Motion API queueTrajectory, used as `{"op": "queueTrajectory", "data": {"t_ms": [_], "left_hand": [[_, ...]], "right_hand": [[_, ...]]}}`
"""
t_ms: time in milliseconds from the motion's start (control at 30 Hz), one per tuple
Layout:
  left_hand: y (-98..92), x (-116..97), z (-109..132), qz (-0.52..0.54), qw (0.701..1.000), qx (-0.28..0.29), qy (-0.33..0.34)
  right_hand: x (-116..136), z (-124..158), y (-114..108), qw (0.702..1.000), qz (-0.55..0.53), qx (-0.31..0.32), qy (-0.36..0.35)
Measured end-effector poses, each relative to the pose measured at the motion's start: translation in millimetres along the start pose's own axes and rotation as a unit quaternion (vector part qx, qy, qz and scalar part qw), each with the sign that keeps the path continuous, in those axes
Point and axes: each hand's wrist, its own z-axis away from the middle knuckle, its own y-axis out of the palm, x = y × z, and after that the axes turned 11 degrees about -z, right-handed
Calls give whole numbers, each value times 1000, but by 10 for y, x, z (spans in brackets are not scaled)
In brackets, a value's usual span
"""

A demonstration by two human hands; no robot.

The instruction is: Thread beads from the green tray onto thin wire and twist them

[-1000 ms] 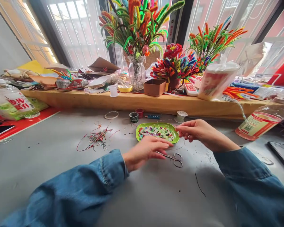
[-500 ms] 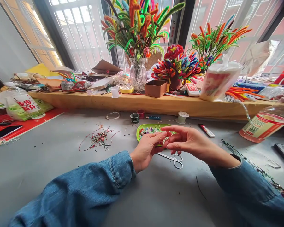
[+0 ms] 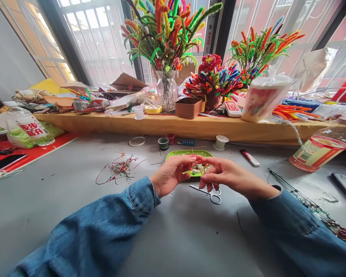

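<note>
A thin red cord (image 3: 200,157) runs between my two hands above a green tray (image 3: 175,154) of small coloured beads. My left hand (image 3: 172,173) pinches the cord between thumb and fingertips. My right hand (image 3: 223,172) has its fingers curled and closed on the other part of the cord. Whether a bead is on the cord, I cannot tell. Silver scissors (image 3: 215,198) lie on the table just below my right hand, partly behind its fingers. Part of the tray is covered by my hands.
Cord scraps (image 3: 122,169) lie to the left. Behind the tray stand a dark green spool (image 3: 163,144), a red spool (image 3: 170,138) and a white spool (image 3: 220,142). A bottle (image 3: 320,150) and several beaded cords (image 3: 311,204) are at the right. A cluttered ledge (image 3: 118,122) spans the back.
My hands have moved apart from their earlier overlapping position, the left one shifting left. The red cord now shows stretched between them.
</note>
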Motion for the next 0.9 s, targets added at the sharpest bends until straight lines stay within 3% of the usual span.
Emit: {"op": "queueTrajectory", "data": {"t_ms": [200, 367, 600, 733, 900], "left_hand": [[-22, -26, -37, -1, 1000, 4, -21], [-89, -115, -96, 98, 995, -16, -8], [-471, -430, -254, 157, 976, -150, 34], [-748, -601, -360, 168, 957, -228, 67], [-904, -742, -439, 164, 947, -264, 84]], "right_hand": [[-43, -12, -3, 999, 10, 39, 32], [-110, -16, 13, 997, 24, 29, 69], [-186, -31, -92, 992, 101, 25, 75], [-194, -47, -135, 984, 137, 71, 89], [-156, -13, -101, 969, 179, 135, 109]]}}
